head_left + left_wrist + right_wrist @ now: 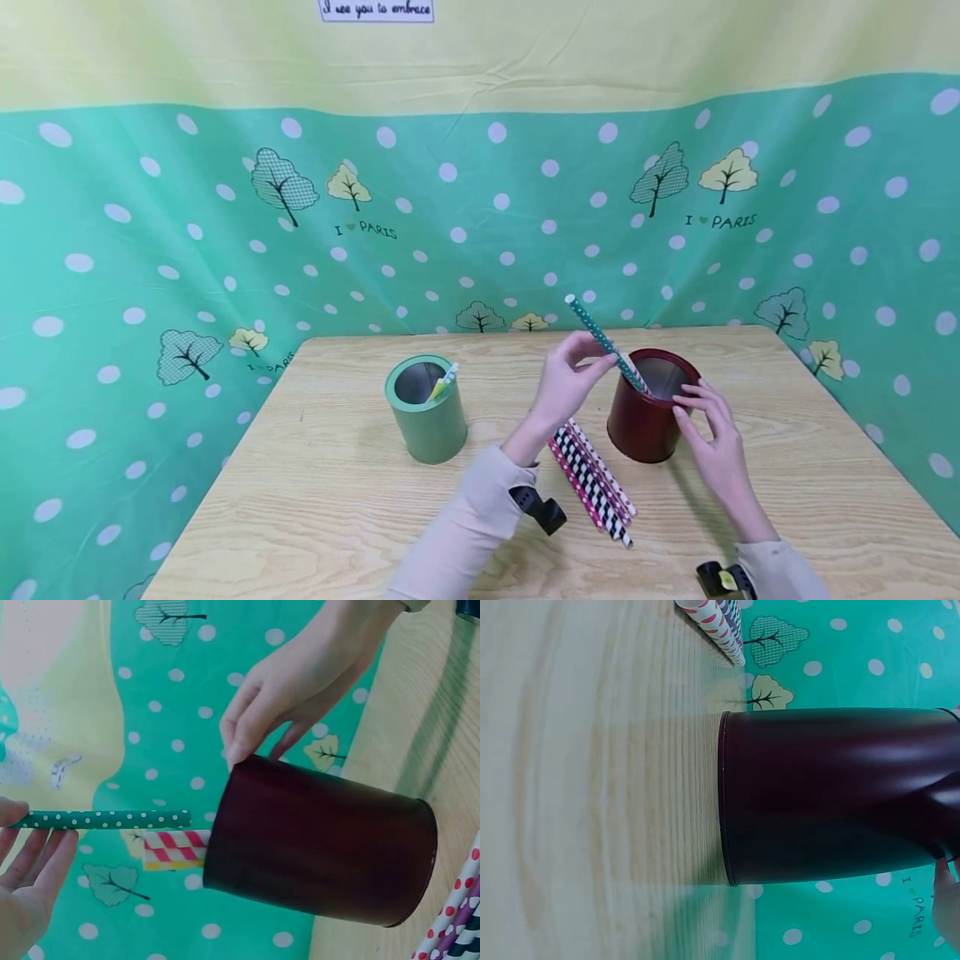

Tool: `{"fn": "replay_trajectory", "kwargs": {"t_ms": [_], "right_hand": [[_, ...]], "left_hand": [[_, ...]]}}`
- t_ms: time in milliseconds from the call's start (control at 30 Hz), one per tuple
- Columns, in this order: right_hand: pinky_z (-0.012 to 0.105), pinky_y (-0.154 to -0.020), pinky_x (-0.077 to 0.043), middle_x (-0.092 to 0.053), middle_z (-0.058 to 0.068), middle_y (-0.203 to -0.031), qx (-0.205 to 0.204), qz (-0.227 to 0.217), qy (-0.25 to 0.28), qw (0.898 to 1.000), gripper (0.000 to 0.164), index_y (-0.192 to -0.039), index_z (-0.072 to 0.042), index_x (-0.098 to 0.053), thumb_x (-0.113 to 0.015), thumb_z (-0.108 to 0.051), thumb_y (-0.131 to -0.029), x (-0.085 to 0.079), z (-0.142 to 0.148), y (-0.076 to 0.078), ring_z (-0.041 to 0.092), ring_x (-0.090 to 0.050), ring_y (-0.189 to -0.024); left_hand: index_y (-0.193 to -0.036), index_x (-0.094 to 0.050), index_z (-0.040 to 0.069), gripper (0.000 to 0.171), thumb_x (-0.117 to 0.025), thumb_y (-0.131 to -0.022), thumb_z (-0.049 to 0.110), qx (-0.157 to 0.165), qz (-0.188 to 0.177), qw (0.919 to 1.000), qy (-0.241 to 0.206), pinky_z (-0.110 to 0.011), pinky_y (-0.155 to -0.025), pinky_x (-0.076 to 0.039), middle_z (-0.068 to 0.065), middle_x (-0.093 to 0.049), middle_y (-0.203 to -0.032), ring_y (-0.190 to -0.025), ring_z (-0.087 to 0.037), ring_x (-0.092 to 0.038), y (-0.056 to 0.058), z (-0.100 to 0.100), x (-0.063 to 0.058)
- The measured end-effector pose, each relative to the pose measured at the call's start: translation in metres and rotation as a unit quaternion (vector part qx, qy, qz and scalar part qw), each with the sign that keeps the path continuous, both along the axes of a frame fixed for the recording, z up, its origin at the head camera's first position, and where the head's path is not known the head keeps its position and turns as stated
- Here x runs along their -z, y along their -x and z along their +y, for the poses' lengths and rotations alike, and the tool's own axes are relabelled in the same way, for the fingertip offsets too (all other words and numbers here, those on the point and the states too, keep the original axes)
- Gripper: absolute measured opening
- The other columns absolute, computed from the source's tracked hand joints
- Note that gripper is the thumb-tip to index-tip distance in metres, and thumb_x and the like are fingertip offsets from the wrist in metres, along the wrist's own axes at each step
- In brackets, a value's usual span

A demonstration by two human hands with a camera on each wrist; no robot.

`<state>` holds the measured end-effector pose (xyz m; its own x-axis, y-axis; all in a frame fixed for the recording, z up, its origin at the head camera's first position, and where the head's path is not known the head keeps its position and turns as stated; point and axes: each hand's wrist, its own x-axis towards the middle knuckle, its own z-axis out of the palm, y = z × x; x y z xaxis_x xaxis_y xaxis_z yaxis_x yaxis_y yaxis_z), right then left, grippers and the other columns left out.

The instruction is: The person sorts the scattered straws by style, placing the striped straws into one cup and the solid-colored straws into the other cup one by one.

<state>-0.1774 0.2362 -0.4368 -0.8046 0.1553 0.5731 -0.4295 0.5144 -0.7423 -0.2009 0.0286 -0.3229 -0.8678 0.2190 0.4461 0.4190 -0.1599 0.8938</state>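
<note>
My left hand [570,379] pinches a green paper straw with white dots [596,329], tilted over the mouth of a dark red can [648,425]. In the left wrist view the straw's lower end is just outside the can's rim. Red-and-white checked and yellow straws [176,851] stick out of that can beside it. The can stands upright on the table, and my right hand [716,437] holds it by the near right rim, thumb and fingers at the edge. Between the hands lie several patterned straws [592,479]: pink dotted, black-and-white, purple, and white with red dots.
A light green can [431,425] stands on the left part of the wooden table [315,500], with light blue and yellow-green straws [444,382] leaning at its rim. Behind the table hangs a green dotted curtain [465,217]. Wrist cameras [538,508] sit on both forearms.
</note>
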Motion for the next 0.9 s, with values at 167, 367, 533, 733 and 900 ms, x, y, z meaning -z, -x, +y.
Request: {"fn": "replay_trajectory", "kwargs": {"t_ms": [167,367,533,733,900], "right_hand": [[0.01,-0.098,-0.022,-0.049,0.013,-0.117,0.001,0.008,0.007,1.0,0.018,-0.101,0.003,-0.06,-0.057,-0.001,-0.083,-0.001,-0.001,-0.001,0.005,-0.026,-0.126],[0.012,-0.099,-0.019,-0.049,0.013,-0.117,-0.001,0.011,0.001,1.0,0.018,-0.101,0.002,-0.06,-0.057,-0.002,-0.083,0.0,0.0,0.001,0.004,-0.026,-0.126],[0.013,-0.1,-0.019,-0.049,0.012,-0.118,-0.002,0.009,0.002,1.0,0.019,-0.102,0.002,-0.06,-0.057,-0.003,-0.083,0.001,0.0,0.001,0.005,-0.026,-0.127],[0.011,-0.099,-0.019,-0.048,0.017,-0.117,0.0,0.007,0.007,1.0,0.019,-0.101,0.005,-0.059,-0.057,0.002,-0.082,-0.002,-0.002,0.0,0.003,-0.026,-0.126],[0.009,-0.097,-0.021,-0.047,0.023,-0.116,-0.002,0.004,0.015,1.0,0.018,-0.099,0.009,-0.058,-0.056,0.006,-0.082,-0.016,-0.01,-0.009,0.002,-0.026,-0.125]], "left_hand": [[-0.097,-0.057,-0.008,0.018,-0.059,-0.08,-0.003,-0.011,0.007,0.9999,0.007,-0.021,-0.076,-0.048,-0.022,-0.059,-0.095,-0.086,-0.014,-0.058,0.011,0.01,0.018],[-0.098,-0.058,-0.004,0.018,-0.06,-0.081,0.001,-0.013,0.013,0.9998,0.012,-0.022,-0.076,-0.049,-0.017,-0.061,-0.094,-0.085,-0.008,-0.057,0.018,0.016,0.028],[-0.096,-0.058,-0.002,0.016,-0.061,-0.081,0.002,-0.025,0.012,0.9994,0.019,-0.021,-0.075,-0.049,-0.014,-0.062,-0.092,-0.083,-0.006,-0.057,0.02,0.018,0.03],[-0.097,-0.058,-0.002,0.017,-0.061,-0.081,0.003,-0.028,0.012,0.9991,0.028,-0.02,-0.074,-0.049,-0.013,-0.062,-0.093,-0.084,-0.006,-0.057,0.023,0.021,0.031],[-0.098,-0.059,-0.002,0.017,-0.06,-0.081,0.003,-0.031,0.022,0.9984,0.041,-0.019,-0.073,-0.049,-0.012,-0.062,-0.093,-0.084,-0.005,-0.057,0.025,0.024,0.033]]}}
